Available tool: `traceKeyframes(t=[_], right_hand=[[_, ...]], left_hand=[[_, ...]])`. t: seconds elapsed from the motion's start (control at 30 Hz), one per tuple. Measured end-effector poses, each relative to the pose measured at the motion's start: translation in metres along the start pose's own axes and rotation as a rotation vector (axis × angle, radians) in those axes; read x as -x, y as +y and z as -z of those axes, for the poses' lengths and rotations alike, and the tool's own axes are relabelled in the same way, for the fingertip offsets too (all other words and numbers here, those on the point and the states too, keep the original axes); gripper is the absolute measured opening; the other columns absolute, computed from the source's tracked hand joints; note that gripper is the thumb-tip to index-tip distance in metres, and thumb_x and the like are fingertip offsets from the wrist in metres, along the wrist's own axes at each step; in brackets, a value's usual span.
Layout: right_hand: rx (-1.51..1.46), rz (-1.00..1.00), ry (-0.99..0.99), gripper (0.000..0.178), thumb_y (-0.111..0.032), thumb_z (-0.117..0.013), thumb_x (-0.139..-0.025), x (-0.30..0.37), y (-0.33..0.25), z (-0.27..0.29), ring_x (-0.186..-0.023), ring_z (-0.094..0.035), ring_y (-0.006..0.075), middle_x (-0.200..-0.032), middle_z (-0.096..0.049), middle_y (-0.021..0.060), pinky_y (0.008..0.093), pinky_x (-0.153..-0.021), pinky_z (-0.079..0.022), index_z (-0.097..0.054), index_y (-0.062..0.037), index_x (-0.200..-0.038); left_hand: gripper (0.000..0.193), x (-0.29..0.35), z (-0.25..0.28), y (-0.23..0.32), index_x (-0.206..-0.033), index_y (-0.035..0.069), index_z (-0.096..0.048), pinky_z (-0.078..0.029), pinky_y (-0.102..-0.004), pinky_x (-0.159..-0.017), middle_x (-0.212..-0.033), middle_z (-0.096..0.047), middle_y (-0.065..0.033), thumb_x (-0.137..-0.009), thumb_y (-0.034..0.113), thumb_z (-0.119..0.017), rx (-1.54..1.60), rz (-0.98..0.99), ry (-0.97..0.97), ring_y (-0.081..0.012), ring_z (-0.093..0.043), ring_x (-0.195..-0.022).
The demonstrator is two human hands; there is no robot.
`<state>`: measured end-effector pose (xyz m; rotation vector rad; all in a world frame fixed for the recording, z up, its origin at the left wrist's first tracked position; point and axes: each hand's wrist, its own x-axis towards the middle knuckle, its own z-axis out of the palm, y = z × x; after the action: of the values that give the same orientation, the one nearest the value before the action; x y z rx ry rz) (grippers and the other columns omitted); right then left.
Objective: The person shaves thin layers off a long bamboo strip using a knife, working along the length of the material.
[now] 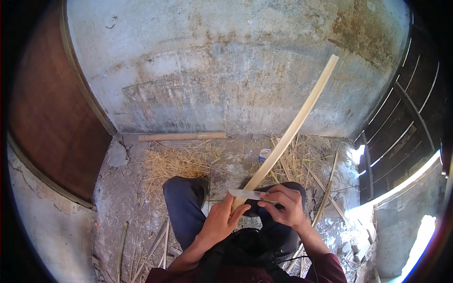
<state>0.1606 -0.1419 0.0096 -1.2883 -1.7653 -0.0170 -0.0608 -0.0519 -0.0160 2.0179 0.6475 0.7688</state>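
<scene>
A long pale strip that looks like split bamboo slants up and right from between my knees toward the wall. My left hand is closed round its lower end, with the thumb across it. In my right hand is a knife, pinched near its handle, most of which the fingers hide. The knife's blade lies flat-looking across the strip, just above my left hand, its tip near my left fingers. Whether the edge bites into the strip I cannot tell.
Straw-like shavings lie in a heap on the floor beyond my knees. A wooden pole rests along the foot of the stained wall. More strips lie at right, near rubble. A brown door stands at left, dark slats at right.
</scene>
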Motion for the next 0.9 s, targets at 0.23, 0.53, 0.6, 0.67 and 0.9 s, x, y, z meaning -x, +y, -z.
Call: traceKeyframes(t=[0.23, 0.53, 0.6, 0.67, 0.9], right_hand=[[0.003, 0.083, 0.056, 0.027, -0.011, -0.091, -0.080, 0.002, -0.001, -0.015, -0.061, -0.068, 0.0194, -0.085, -0.070, 0.0063, 0.0317, -0.049, -0.051, -0.078, -0.0093, -0.104], [-0.043, 0.139, 0.182, 0.022, -0.016, -0.093, -0.081, 0.012, 0.012, -0.014, -0.055, -0.065, 0.0166, -0.080, -0.071, 0.0063, 0.0301, -0.046, -0.048, -0.078, -0.0102, -0.096], [-0.075, 0.133, 0.191, 0.021, -0.016, -0.092, -0.081, 0.013, 0.011, -0.011, -0.055, -0.065, 0.0163, -0.080, -0.071, 0.0062, 0.0297, -0.046, -0.047, -0.078, -0.0100, -0.095], [-0.123, 0.129, 0.209, 0.020, -0.015, -0.092, -0.082, 0.017, 0.007, -0.010, -0.055, -0.066, 0.0159, -0.080, -0.071, 0.0064, 0.0294, -0.045, -0.046, -0.078, -0.0099, -0.094], [-0.088, 0.084, 0.190, 0.020, -0.011, -0.092, -0.082, 0.030, -0.007, 0.001, -0.055, -0.066, 0.0174, -0.078, -0.070, 0.0084, 0.0293, -0.045, -0.047, -0.076, -0.0077, -0.094]], left_hand=[[0.034, -0.001, -0.004, 0.007, -0.113, -0.006, -0.060, -0.049, -0.0412, -0.060, -0.080, -0.068, -0.0186, -0.103, 0.023, -0.074, 0.080, -0.107, 0.070, -0.0325, -0.069, -0.064], [0.034, -0.004, -0.002, 0.030, -0.118, -0.003, -0.061, -0.050, -0.0461, -0.063, -0.086, -0.071, -0.0206, -0.105, 0.027, -0.071, 0.029, 0.037, -0.069, -0.0412, -0.071, -0.073], [0.034, -0.002, -0.007, 0.034, -0.117, -0.003, -0.061, -0.049, -0.0459, -0.062, -0.085, -0.070, -0.0203, -0.106, 0.027, -0.071, 0.061, 0.001, -0.046, -0.0408, -0.070, -0.071], [0.033, 0.000, -0.011, 0.038, -0.116, -0.003, -0.061, -0.048, -0.0458, -0.062, -0.083, -0.070, -0.0200, -0.106, 0.027, -0.070, 0.071, -0.010, -0.046, -0.0405, -0.069, -0.069], [0.028, 0.010, -0.019, 0.036, -0.110, -0.004, -0.062, -0.042, -0.0385, -0.057, -0.072, -0.061, -0.0124, -0.110, 0.024, -0.062, 0.085, -0.011, -0.055, -0.0237, -0.057, -0.061]])
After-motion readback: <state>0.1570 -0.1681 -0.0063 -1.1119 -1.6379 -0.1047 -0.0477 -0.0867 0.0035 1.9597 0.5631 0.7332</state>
